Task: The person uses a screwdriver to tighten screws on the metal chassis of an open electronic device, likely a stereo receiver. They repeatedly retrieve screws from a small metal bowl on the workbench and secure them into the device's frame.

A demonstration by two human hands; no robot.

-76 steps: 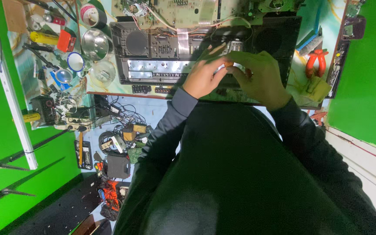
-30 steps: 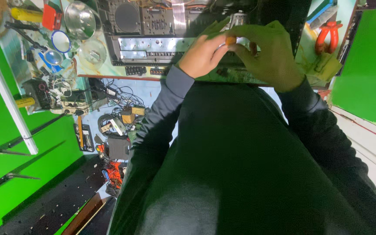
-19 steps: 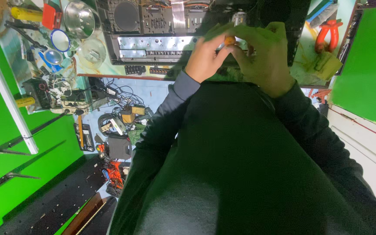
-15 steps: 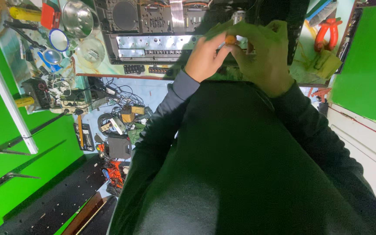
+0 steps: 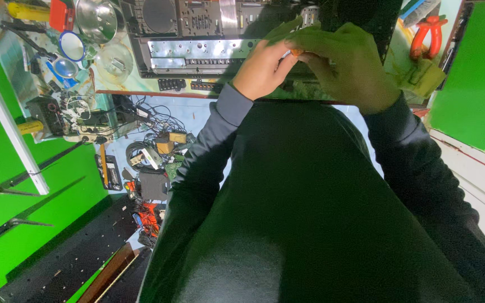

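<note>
Over workbench (image 5: 141, 84), left hand (image 5: 262, 70) and right hand (image 5: 349, 67) pinch small orange part (image 5: 297, 52)

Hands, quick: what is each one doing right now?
Left hand: closed, pinching a small orange-tipped part.
Right hand: closed, fingers curled onto the same part; grip unclear.

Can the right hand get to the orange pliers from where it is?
Probably yes: the pliers lie just beyond the right hand on the bench, nothing between them, though it would have to leave the small orange part.

Shiny metal bowl (image 5: 95, 19); matt black plastic chassis (image 5: 197, 28); matt cloth sleeve (image 5: 197, 168).
</note>
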